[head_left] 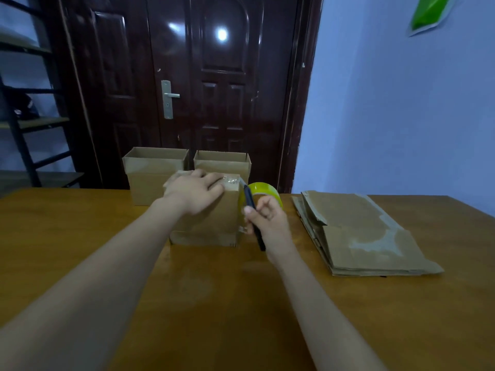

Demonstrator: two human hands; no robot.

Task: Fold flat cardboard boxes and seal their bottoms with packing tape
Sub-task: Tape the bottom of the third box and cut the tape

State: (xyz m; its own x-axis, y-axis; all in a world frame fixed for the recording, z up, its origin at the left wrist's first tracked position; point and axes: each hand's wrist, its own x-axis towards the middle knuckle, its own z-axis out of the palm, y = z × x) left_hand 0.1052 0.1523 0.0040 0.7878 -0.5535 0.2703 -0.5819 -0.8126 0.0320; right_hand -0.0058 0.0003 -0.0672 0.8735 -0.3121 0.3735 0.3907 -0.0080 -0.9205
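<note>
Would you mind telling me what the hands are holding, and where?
The right hand grips a black pen-like tool around its middle. The left hand presses flat on the box.

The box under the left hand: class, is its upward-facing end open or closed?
Closed. The box has its flaps folded flat, the left hand presses them, and shiny tape crosses them.
</note>
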